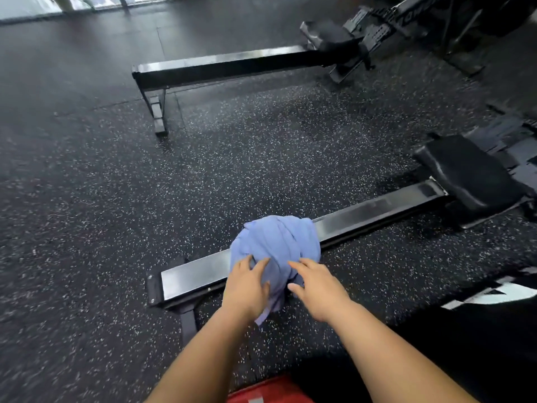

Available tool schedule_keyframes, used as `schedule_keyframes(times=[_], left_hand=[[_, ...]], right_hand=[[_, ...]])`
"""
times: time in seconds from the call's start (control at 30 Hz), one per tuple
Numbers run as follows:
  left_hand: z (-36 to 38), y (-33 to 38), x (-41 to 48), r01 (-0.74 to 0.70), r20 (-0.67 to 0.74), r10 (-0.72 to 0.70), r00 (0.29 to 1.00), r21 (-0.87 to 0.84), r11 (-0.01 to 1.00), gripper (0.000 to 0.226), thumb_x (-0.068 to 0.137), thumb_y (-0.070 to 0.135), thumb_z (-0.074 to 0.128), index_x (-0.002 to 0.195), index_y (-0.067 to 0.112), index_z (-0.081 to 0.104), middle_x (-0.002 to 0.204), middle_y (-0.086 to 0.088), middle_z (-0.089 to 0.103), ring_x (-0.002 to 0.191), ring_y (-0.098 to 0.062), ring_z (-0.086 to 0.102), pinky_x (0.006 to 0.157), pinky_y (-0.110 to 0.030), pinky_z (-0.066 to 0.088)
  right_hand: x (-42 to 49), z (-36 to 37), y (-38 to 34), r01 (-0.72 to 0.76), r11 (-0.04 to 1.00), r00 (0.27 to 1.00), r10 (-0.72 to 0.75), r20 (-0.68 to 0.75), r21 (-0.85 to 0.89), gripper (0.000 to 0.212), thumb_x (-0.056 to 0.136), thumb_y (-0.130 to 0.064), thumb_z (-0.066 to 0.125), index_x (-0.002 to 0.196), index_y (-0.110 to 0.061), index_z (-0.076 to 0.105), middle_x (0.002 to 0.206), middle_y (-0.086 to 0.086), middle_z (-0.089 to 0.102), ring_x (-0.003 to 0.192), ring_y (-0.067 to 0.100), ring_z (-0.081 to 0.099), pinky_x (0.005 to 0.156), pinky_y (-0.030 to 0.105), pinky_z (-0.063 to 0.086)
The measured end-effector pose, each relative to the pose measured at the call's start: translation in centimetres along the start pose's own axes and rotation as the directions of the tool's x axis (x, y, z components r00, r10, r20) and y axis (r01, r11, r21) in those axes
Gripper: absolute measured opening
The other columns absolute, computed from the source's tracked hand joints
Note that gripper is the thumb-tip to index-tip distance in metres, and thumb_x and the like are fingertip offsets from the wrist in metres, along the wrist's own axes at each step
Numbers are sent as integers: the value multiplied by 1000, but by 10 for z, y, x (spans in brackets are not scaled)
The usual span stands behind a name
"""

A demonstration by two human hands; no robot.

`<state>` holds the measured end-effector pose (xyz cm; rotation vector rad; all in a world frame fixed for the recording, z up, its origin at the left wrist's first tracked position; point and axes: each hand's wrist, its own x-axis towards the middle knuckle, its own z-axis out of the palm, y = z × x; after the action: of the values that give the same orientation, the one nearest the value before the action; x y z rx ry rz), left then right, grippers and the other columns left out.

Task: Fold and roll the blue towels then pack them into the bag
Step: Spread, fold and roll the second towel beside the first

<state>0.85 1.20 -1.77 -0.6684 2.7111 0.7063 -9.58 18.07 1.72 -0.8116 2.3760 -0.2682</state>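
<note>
A crumpled blue towel (277, 242) lies heaped on the black rail of the near rowing machine (377, 212), with a corner hanging off the front edge. My left hand (247, 286) rests on the towel's near left side, fingers spread and nearly straight. My right hand (315, 286) reaches in at the near right side, its fingers stretched over the cloth and the thumb held apart. Neither hand plainly grips the fabric. No bag can be identified in view.
A second rowing machine (232, 64) stands farther back on the speckled black rubber floor (116, 213). The near machine's black seat (470, 173) sits at the right. A red object (267, 392) shows at the bottom edge, and black cloth with white print (494, 295) lies at right.
</note>
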Motion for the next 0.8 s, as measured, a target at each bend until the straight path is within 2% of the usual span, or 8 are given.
schedule_keyframes(times=[0.13, 0.23, 0.33, 0.43, 0.53, 0.6, 0.73, 0.8], left_hand=[[9, -11, 16, 5, -43, -6, 999, -29, 1000, 60, 100, 28, 55, 159, 27, 41, 160, -8, 39, 145, -29, 31, 119, -31, 24], [13, -16, 22, 10, -128, -19, 992, -70, 998, 57, 96, 18, 58, 153, 21, 53, 156, -4, 49, 139, -29, 39, 117, -32, 30], [16, -19, 27, -4, -260, -34, 965, -144, 990, 46, 92, 10, 63, 136, 21, 70, 137, 5, 64, 118, -22, 49, 103, -26, 37], [16, -20, 29, -4, -314, -86, 946, -276, 961, 34, 89, 9, 69, 116, 27, 77, 111, 15, 68, 101, -10, 49, 93, -21, 38], [6, -17, 30, 78, -223, -215, 951, -501, 862, 30, 89, 7, 69, 106, 30, 78, 91, 20, 69, 87, -8, 64, 85, -28, 54], [-1, -15, 31, 145, -135, -285, 949, -615, 775, 30, 93, 10, 71, 115, 30, 70, 88, 14, 69, 81, -3, 66, 79, -20, 54], [-7, -21, 36, 139, -47, -254, 966, -736, 662, 28, 90, 13, 80, 115, 24, 72, 88, 4, 74, 85, -16, 73, 89, -36, 60], [-11, -21, 35, 106, -37, -208, 977, -765, 635, 27, 88, 12, 83, 111, 22, 75, 88, 1, 75, 82, -14, 73, 87, -35, 60]], right_hand=[[25, 13, -1, 9, 998, 998, -13, 56, 55, 63, 104, -46, 54, 161, -38, 29, 171, -5, 20, 152, 27, 27, 121, 48, 34], [38, 19, 0, 0, 994, 997, -8, 74, 108, 65, 104, -40, 57, 162, -36, 28, 172, -1, 18, 154, 29, 24, 124, 45, 30], [46, 21, 1, 7, 983, 998, -18, 56, 183, 69, 100, -31, 66, 161, -30, 33, 166, -1, 32, 147, 28, 33, 122, 38, 30], [54, 25, 0, -51, 933, 999, 46, 24, 355, 74, 93, -25, 76, 157, -34, 40, 151, -3, 50, 140, 23, 45, 117, 40, 39], [61, 26, -4, -109, 870, 993, 114, 20, 481, 77, 90, -27, 79, 155, -41, 41, 130, -8, 59, 129, 19, 53, 112, 43, 45], [64, 25, -7, -104, 889, 993, 121, -9, 447, 73, 90, -31, 79, 153, -42, 43, 119, -12, 57, 121, 17, 54, 108, 40, 46], [67, 24, -18, -77, 942, 991, 110, -82, 328, 55, 90, -41, 77, 141, -41, 58, 111, -11, 57, 114, 16, 57, 99, 41, 51], [68, 24, -25, -86, 952, 988, 119, -98, 294, 42, 91, -44, 75, 131, -39, 66, 112, -9, 62, 112, 17, 60, 95, 41, 53]])
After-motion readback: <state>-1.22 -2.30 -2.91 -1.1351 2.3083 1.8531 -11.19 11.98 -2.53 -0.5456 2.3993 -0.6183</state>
